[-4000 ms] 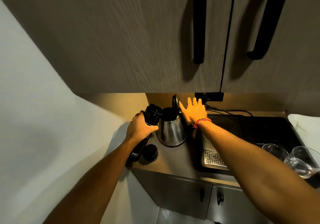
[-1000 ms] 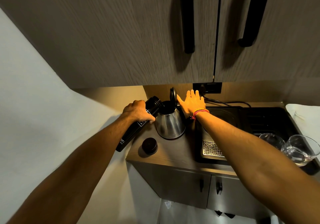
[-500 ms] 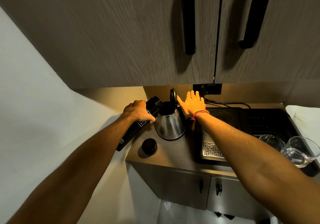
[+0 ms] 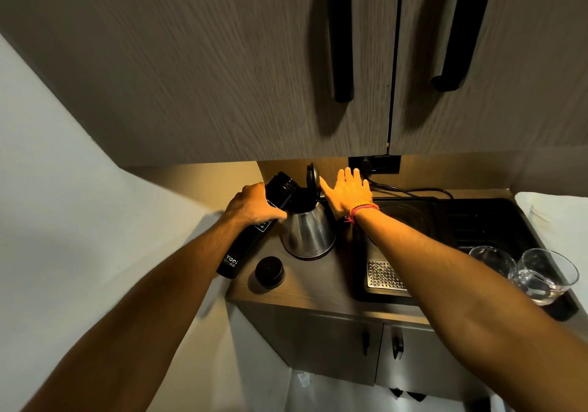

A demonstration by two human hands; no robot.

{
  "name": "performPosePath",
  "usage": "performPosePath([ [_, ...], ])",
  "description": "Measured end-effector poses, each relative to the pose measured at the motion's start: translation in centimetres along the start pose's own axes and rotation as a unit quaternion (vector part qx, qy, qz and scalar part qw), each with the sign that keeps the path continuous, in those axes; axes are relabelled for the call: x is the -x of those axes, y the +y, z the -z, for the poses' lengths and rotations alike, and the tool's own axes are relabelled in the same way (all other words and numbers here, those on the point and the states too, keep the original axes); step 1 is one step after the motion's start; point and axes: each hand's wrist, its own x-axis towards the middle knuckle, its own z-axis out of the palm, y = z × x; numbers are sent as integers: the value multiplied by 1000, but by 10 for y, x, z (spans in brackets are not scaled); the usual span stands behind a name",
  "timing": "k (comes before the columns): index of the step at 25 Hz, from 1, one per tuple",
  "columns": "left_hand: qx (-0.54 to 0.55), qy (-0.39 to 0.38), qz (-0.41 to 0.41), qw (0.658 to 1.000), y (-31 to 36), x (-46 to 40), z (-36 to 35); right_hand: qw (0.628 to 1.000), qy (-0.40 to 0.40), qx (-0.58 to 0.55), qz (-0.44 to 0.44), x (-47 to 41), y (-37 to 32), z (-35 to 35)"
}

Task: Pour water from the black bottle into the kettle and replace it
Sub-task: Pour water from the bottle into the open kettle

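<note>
Here the left hand is gripping the black bottle, tilting its open mouth over the kettle on the counter. The right hand is spreading flat, fingers wide, holding nothing, its thumb touching the raised lid. The bottle's cap is sitting just in front of the kettle. Two glasses are standing well off to the right.
</note>
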Motion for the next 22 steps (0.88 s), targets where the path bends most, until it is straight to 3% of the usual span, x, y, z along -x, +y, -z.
performPosePath([
  [8, 174, 69, 25, 982, -16, -7, -19, 1000, 4, 8, 3, 0, 1, 2],
  [15, 340, 206, 91, 913, -39, -10, -27, 999, 1, 45, 19, 1, 0, 4],
  [22, 449, 233, 164, 847, -57, -16, -57, 997, -4, 71, 37, 0, -1, 4],
])
